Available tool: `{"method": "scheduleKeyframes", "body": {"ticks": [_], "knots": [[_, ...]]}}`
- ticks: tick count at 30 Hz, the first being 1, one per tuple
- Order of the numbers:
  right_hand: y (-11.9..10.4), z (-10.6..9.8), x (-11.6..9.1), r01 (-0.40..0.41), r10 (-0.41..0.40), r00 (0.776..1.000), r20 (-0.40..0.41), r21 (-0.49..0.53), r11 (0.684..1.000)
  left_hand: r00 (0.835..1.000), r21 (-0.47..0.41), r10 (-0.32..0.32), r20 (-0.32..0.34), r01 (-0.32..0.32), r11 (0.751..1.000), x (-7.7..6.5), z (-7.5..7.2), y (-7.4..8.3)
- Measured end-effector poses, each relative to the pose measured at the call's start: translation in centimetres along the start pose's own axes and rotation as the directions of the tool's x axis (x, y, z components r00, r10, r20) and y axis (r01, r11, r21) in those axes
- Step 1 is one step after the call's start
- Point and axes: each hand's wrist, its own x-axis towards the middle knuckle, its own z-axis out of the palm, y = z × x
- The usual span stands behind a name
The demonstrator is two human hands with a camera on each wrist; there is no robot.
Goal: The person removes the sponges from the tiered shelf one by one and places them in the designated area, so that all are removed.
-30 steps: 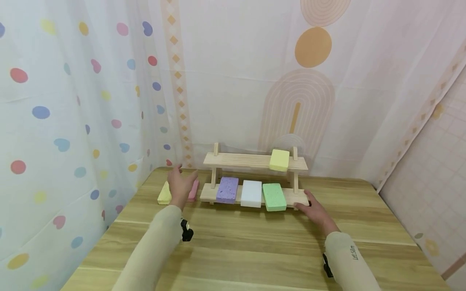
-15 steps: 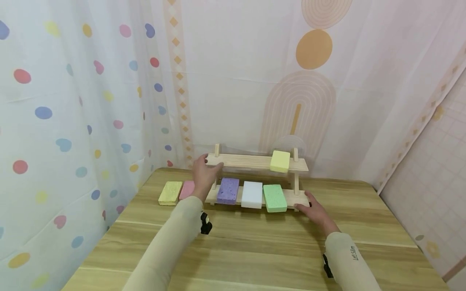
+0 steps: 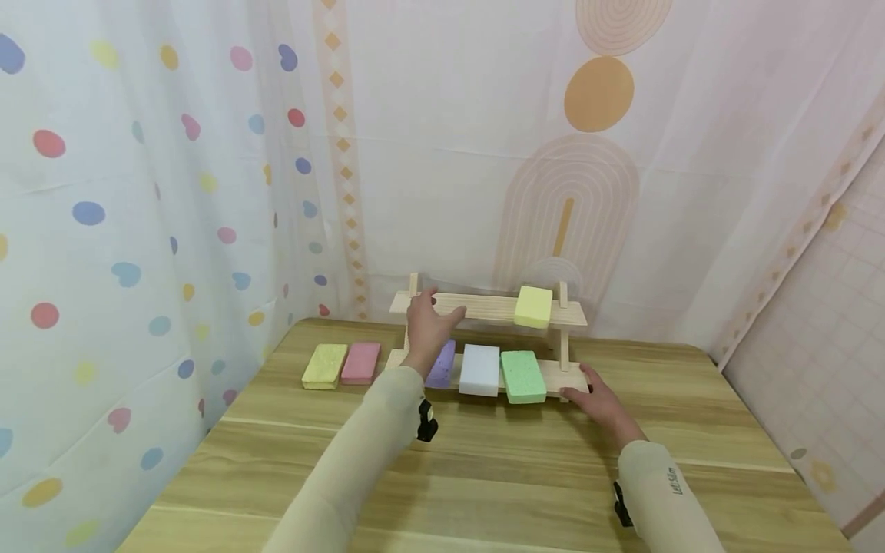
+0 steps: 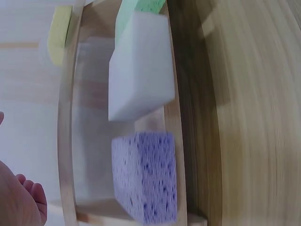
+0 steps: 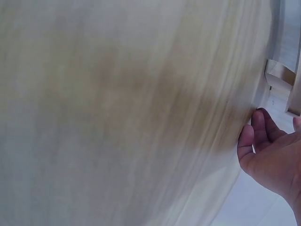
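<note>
A two-tier wooden rack (image 3: 484, 306) stands near the back of the table. On its lower shelf lie a purple sponge (image 3: 442, 369), a white sponge (image 3: 480, 370) and a green sponge (image 3: 523, 378). A pale yellow sponge (image 3: 533, 307) sits toward the right of the upper shelf. My left hand (image 3: 426, 332) is in front of the upper shelf's left part, thumb and fingers spread with nothing between them; it partly hides the purple sponge in the head view. With thumb and fingers, my right hand (image 3: 603, 405) holds the right end of the lower shelf.
Left of the rack, a yellow sponge (image 3: 325, 367) and a pink sponge (image 3: 361, 364) lie side by side on the wooden table (image 3: 512, 484). Patterned curtains (image 3: 442, 192) hang behind and to the left.
My left hand has moved right, from above the yellow and pink sponges to the rack, uncovering those two. My right hand stays at the lower shelf's right end.
</note>
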Motion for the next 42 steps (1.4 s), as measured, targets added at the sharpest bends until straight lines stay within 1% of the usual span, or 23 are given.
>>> {"method": "scheduleKeyframes", "body": {"ticks": [7, 14, 18, 22, 27, 30, 33, 42], "knots": [[0.1, -0.4, 0.1, -0.009, 0.009, 1.0, 0.002, -0.036, 0.999, 0.999, -0.009, 0.025, 0.036, -0.025, 1.0, -0.6, 2.6, 1.0], [-0.4, -0.7, -0.1, -0.011, 0.011, 1.0, 0.014, -0.045, 0.999, 0.997, -0.009, 0.037, 0.073, -0.036, 0.999, -1.2, 4.8, 2.3], [-0.6, -0.7, -0.2, -0.012, 0.013, 1.0, 0.017, -0.044, 0.999, 0.996, -0.004, 0.04, 0.078, -0.039, 0.999, -1.7, 6.0, 3.0], [-0.5, -0.6, 0.0, -0.016, 0.016, 1.0, 0.011, -0.042, 0.999, 0.996, 0.007, 0.044, 0.076, -0.044, 0.999, -2.2, 7.1, 3.7], [-0.3, -0.7, 0.0, -0.029, 0.029, 1.0, 0.0, -0.031, 0.999, 0.997, 0.028, 0.03, 0.07, -0.032, 0.999, -2.7, 8.8, 4.1], [-0.3, -0.8, -0.1, -0.03, 0.03, 1.0, -0.001, -0.033, 0.999, 0.998, 0.058, 0.02, 0.057, -0.023, 0.998, -2.8, 10.0, 4.1], [-0.3, -0.8, -0.1, -0.029, 0.029, 1.0, -0.006, -0.037, 0.999, 0.999, 0.079, 0.023, 0.041, -0.027, 0.997, -3.0, 11.0, 4.2], [-0.3, -0.6, 0.0, -0.021, 0.02, 0.999, -0.025, -0.042, 0.999, 1.0, 0.136, 0.026, -0.012, -0.024, 0.99, -3.8, 13.3, 4.6]]}}
